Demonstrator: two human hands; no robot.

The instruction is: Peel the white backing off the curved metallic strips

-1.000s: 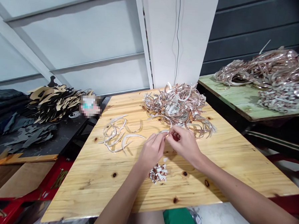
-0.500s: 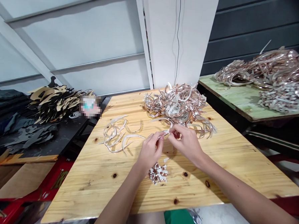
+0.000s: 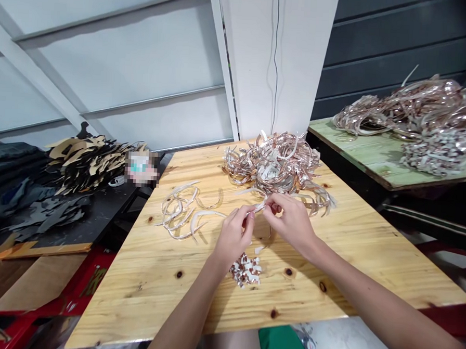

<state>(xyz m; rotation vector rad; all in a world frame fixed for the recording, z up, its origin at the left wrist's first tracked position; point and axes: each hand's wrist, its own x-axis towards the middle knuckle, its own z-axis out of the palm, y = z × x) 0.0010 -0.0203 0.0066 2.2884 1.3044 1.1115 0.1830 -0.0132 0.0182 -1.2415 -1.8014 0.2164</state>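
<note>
Over the middle of the wooden table, my left hand (image 3: 237,231) and my right hand (image 3: 288,217) are close together, both closed on one thin whitish strip (image 3: 259,207). Fingertips cover most of the strip. Beyond them lies a tangled heap of shiny copper and white strips (image 3: 274,163). Several loose curved strips (image 3: 180,208) lie to the left of my hands. Just below my left hand sits a small pile of short copper and white pieces (image 3: 246,270), with a small white scrap (image 3: 259,249) beside it.
The wooden table (image 3: 144,295) stands before a white wall. At right, a green tabletop (image 3: 378,158) bears a large heap of shiny strips (image 3: 427,114). At left, a dark table (image 3: 97,224) holds tan and black cut scraps (image 3: 89,162). An open cardboard box (image 3: 35,284) is below it.
My hands stay nearly in place, fingers shifting slightly on the strip. The strip's far end, which arched up beyond my right fingers, now shows less. The view has moved a little.
</note>
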